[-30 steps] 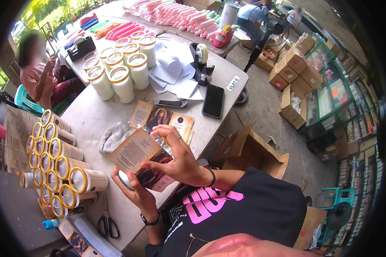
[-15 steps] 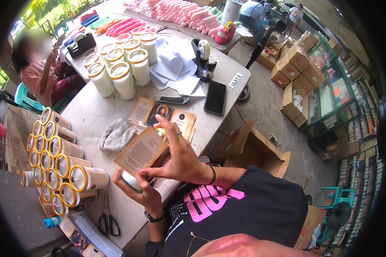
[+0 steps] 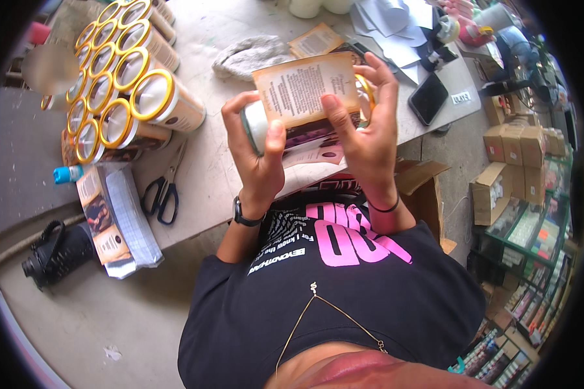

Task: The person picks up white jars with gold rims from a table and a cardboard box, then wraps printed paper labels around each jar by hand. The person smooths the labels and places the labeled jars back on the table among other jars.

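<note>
Left: a stack of gold-rimmed jars [image 3: 154,97] lying on their sides, rims toward the lower left, and a pair of dark-handled scissors [image 3: 161,196] on the table [image 3: 204,172]. Centre: a left hand [image 3: 256,165], thumb and fingers closed around the pale base of a single glass jar [image 3: 255,127], this held up between both hands by the table's near edge, long axis running left to right with a slight rise rightward, base left, gold rim right, a tan printed label [image 3: 302,91] across it. Right: a right hand [image 3: 373,142], thumb on the label, fingers curled about the rim end; farther right, a black phone [image 3: 429,98].
</note>
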Demonstrator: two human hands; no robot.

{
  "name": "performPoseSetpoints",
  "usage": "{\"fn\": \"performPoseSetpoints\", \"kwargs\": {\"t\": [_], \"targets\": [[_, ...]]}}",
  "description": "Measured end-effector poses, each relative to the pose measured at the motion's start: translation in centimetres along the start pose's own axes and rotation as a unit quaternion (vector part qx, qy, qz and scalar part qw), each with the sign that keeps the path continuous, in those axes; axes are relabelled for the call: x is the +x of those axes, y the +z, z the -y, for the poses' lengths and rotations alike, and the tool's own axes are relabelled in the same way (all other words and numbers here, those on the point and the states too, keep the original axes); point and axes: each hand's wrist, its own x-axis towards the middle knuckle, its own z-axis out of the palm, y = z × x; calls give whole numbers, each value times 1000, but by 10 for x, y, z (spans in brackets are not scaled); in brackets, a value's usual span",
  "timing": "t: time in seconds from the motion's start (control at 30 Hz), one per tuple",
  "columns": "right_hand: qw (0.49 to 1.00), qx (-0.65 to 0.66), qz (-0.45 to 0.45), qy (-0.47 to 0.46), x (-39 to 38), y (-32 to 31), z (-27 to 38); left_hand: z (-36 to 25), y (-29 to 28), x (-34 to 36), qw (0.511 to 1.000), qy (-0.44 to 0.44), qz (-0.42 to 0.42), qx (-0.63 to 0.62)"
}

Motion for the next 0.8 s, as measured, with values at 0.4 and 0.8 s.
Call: {"fn": "performPoseSetpoints", "kwargs": {"t": [0.4, 0.8], "targets": [[969, 178, 111, 131, 5, -5, 3, -3, -22, 13, 996, 29, 83, -26], [979, 180, 65, 67, -7, 3, 4, -19, -25, 16, 986, -110, 86, -94]]}}
